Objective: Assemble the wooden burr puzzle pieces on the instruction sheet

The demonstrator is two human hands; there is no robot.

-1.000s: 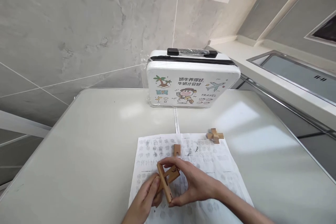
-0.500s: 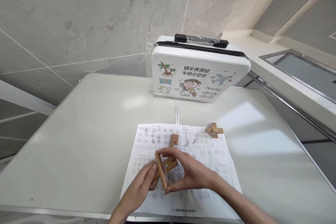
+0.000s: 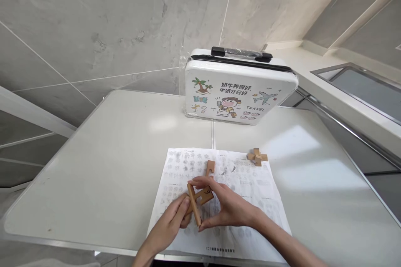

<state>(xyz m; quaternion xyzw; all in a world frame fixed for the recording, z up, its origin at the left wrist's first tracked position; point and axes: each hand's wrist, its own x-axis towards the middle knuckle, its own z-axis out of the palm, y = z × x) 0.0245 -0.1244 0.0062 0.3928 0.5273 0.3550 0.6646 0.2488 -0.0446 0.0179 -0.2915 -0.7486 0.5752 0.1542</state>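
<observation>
Two notched wooden puzzle pieces cross each other between my hands, above a printed sheet. My left hand [image 3: 171, 221] is closed around the near end of the piece with a dark mark [image 3: 205, 195], which points away to the upper right. My right hand [image 3: 230, 206] spans the other, slanting wooden piece [image 3: 194, 205], thumb at its lower end and fingers at its upper end. Past my right fingers a third notched wooden piece [image 3: 211, 167] lies on the sheet [image 3: 250, 233], partly hidden by the hand.
An assembled wooden burr puzzle [image 3: 257, 157] sits at the sheet's far right corner. Behind it a white plastic-wrapped suitcase [image 3: 238, 91] with cartoon prints stands on the folding table [image 3: 125, 167]. A grey wall [image 3: 125, 16] rises beyond.
The view has shifted slightly, so everything appears a little to the right. Both hands keep the same hold on the crossed pieces.
</observation>
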